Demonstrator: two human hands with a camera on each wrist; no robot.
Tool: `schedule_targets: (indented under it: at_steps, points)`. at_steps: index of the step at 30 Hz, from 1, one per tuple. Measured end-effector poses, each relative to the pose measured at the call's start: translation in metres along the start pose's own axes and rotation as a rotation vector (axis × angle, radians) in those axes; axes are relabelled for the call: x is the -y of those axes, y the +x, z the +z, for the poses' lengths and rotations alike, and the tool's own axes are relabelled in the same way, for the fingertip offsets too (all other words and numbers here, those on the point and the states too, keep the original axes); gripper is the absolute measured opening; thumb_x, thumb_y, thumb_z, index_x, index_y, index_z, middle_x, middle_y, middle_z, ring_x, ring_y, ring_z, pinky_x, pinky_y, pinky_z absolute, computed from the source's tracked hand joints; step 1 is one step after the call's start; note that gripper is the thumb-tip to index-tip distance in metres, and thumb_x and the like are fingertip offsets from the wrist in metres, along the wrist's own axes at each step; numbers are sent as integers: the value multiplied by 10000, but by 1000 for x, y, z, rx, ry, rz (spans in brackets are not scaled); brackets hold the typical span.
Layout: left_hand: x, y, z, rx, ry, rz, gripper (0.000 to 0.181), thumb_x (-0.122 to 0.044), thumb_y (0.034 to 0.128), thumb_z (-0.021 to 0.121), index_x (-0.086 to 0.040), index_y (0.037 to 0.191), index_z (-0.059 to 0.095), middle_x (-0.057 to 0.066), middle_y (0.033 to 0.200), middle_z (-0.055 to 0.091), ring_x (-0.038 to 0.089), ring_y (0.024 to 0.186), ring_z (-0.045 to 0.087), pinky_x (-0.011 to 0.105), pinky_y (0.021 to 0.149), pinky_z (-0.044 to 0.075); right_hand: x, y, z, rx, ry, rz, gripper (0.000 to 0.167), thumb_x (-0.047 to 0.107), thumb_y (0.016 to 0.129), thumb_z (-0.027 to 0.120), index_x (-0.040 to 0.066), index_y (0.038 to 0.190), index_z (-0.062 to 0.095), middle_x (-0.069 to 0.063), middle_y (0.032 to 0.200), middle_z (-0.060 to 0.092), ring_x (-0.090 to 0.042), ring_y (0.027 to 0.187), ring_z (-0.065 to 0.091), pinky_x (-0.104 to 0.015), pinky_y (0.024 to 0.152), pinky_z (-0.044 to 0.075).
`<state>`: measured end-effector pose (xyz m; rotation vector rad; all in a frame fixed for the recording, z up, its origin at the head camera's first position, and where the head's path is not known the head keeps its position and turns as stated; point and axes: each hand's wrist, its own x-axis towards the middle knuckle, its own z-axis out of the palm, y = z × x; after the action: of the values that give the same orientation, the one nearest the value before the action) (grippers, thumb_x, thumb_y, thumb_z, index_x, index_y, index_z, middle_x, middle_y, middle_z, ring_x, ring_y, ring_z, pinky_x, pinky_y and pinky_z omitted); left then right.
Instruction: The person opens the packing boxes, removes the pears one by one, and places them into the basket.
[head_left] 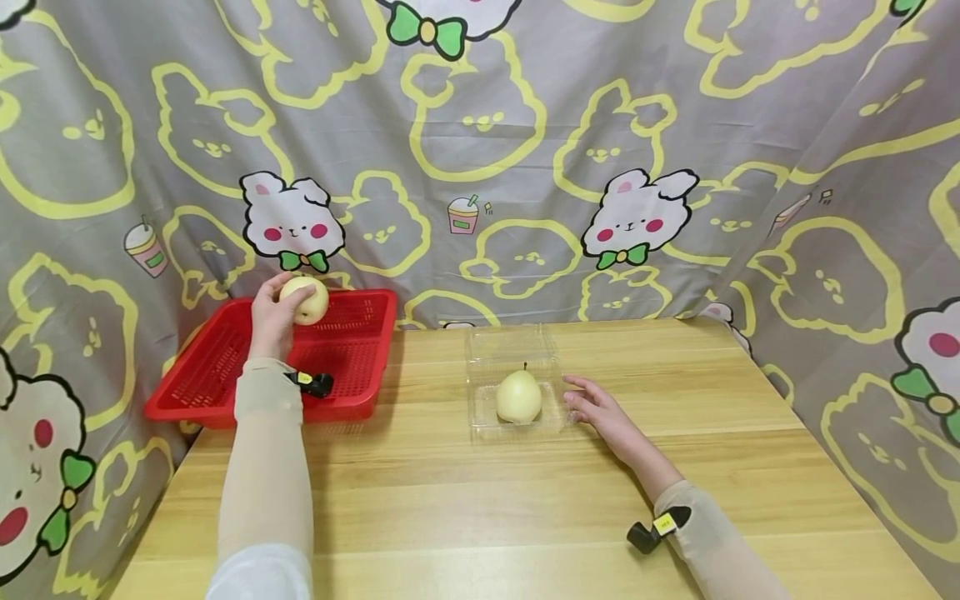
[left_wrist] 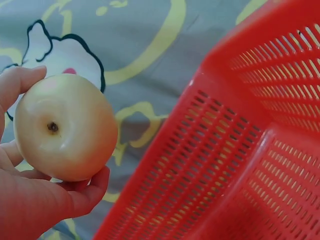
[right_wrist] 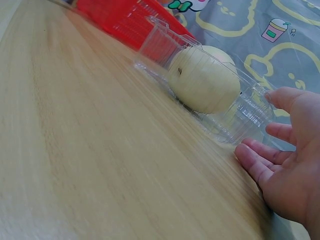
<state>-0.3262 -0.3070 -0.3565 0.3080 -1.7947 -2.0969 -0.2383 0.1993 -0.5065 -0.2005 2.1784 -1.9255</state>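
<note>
In the head view my left hand (head_left: 274, 315) grips a pale yellow pear (head_left: 306, 301) above the far part of a red basket (head_left: 380, 358). The left wrist view shows fingers and thumb curled round that pear (left_wrist: 66, 127), beside the basket wall (left_wrist: 200, 130). Another pear (head_left: 519, 397), stem up, sits in a clear plastic container (head_left: 556, 410) at mid-table. At the container's right side is my right hand (head_left: 600, 414), its fingers loosely extended and holding nothing; in the right wrist view its fingertips are at the container's end, and contact is unclear.
The wooden table (head_left: 450, 517) runs beneath the container and basket. The container's clear lid (head_left: 510, 342) stands open on its far side. A grey patterned cloth (head_left: 525, 125) hangs behind the table and along both sides. Each wrist wears a small black camera.
</note>
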Motion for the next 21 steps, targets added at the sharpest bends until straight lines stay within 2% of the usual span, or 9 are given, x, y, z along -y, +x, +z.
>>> schedule_targets:
  at_steps: [4, 11, 16, 21]
  points:
    - [7, 10, -1, 7, -56, -68, 677, -42, 834, 731, -51, 1424, 400, -75, 1111, 472, 57, 981, 515, 131, 681, 506, -1, 1, -1, -6, 3, 13, 587, 286, 996, 542, 37, 1488, 339, -277, 1371, 452, -153, 1059, 528, -204, 827, 498]
    - [14, 14, -4, 19, -48, -157, 739, -41, 848, 716, -81, 1484, 342, -71, 1082, 433, 56, 918, 529, 152, 649, 509, -2, 2, -1, 3, 0, 14, 587, 299, 995, 544, 50, 1487, 343, -276, 1376, 454, -179, 1069, 523, -208, 831, 498]
    - [17, 15, -5, 32, -42, -180, 751, -61, 852, 720, -87, 1491, 326, -70, 1085, 435, 60, 915, 536, 159, 647, 514, -2, 2, -2, 8, -9, 9, 584, 300, 996, 540, 51, 1487, 344, -280, 1383, 451, -187, 1090, 522, -206, 839, 497]
    - [16, 13, -3, 50, 24, -196, 753, -59, 867, 694, -63, 1509, 300, -82, 1083, 422, 50, 920, 506, 138, 656, 499, -3, 2, -2, 9, -9, 10, 583, 297, 998, 538, 50, 1488, 343, -282, 1390, 448, -204, 1111, 520, -206, 839, 497]
